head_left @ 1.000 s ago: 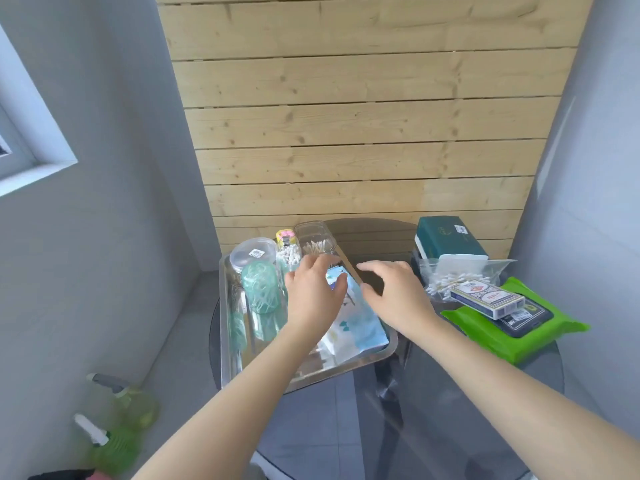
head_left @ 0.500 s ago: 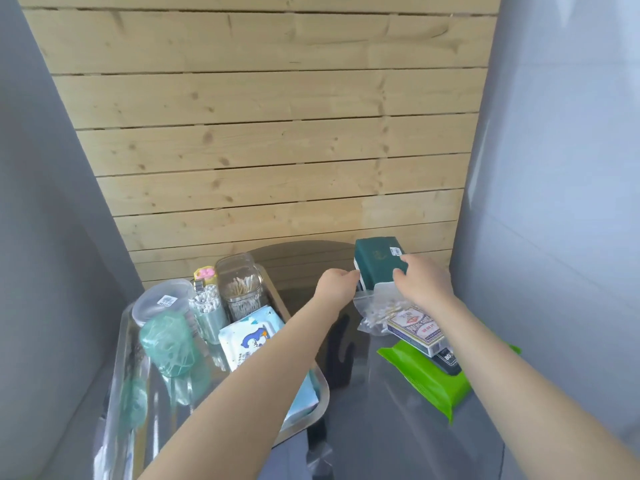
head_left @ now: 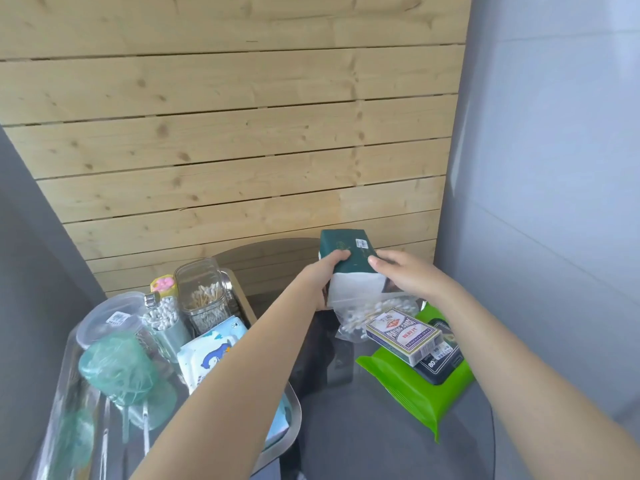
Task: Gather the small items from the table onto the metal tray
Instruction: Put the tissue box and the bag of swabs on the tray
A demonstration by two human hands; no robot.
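Note:
A dark green and white tissue pack [head_left: 348, 258] is tilted up at the back of the glass table, held from both sides. My left hand [head_left: 320, 271] grips its left edge and my right hand [head_left: 403, 277] its right edge. Below it lies a clear bag of cotton swabs [head_left: 360, 318]. A deck of playing cards [head_left: 403, 336] rests on a green wipes pack [head_left: 412, 393]. The metal tray [head_left: 292, 419] at the left holds a blue penguin tissue packet [head_left: 211, 351], a clear box of swabs [head_left: 204, 299], a swab tin [head_left: 162, 313] and a green glass cup [head_left: 116, 368].
A wooden slat wall [head_left: 225, 150] stands close behind the round glass table [head_left: 363, 438]. A grey wall [head_left: 554, 168] closes in on the right. A clear lidded jar [head_left: 110, 318] and a small pink and yellow item [head_left: 164, 282] stand at the tray's back.
Both hands left the tray area, moved right to the green tissue pack and took hold of it. The pack is now tipped up off the table. The view has swung right.

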